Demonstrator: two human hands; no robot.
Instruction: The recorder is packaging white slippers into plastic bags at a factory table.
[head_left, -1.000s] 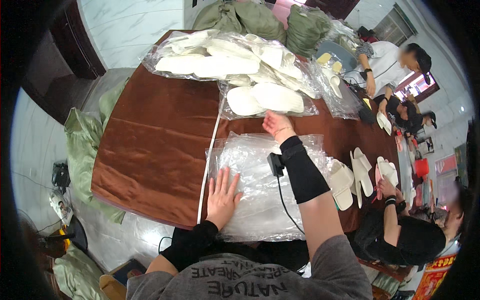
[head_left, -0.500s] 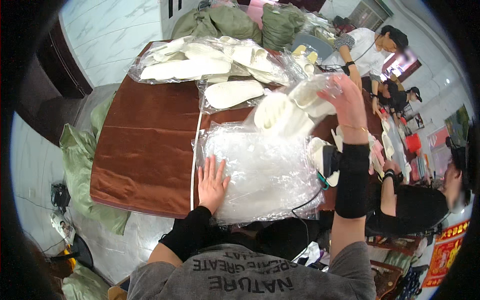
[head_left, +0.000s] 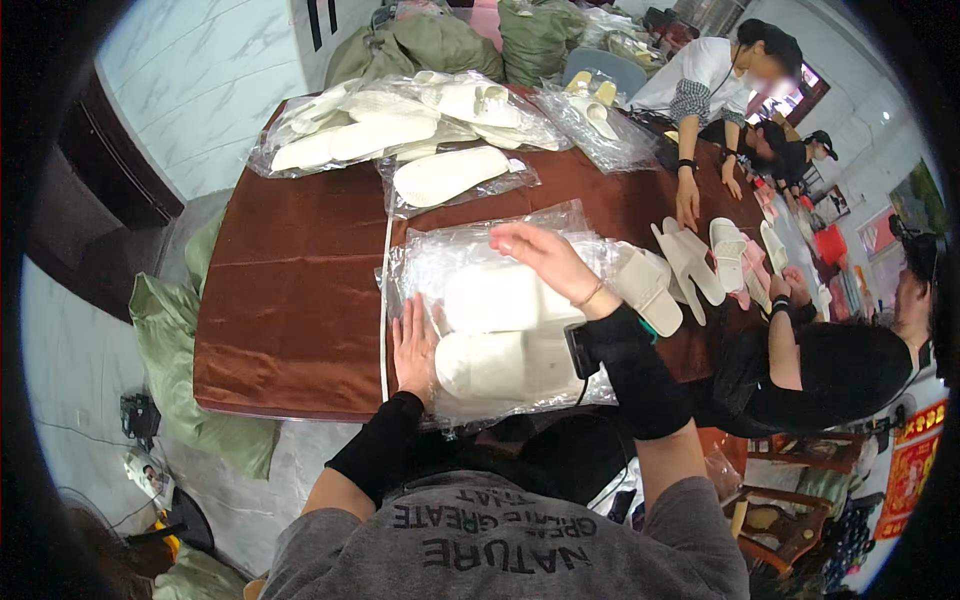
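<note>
A pair of white slippers [head_left: 490,298] lies side by side on a stack of clear plastic bags [head_left: 425,262] at the table's near edge. My left hand [head_left: 413,350] rests flat at the left edge of the stack, fingers spread, beside the slippers' left ends. Over the far side of the pair is my right hand [head_left: 548,258], its fingers stretched out to the left and nothing visible in its grasp. My right wrist and a dark device on it hide the slippers' right ends.
Bagged white slippers [head_left: 375,125] are heaped at the far side of the brown-covered table [head_left: 290,290], with a single bagged slipper [head_left: 450,178] nearer. More slippers [head_left: 648,292] line the right side, where co-workers' hands [head_left: 688,195] reach in. Green sacks [head_left: 160,330] stand left.
My right hand has come down and left from a raised position holding slippers and is now open. A pair of slippers now lies on the bag stack. My left hand has stayed near its place.
</note>
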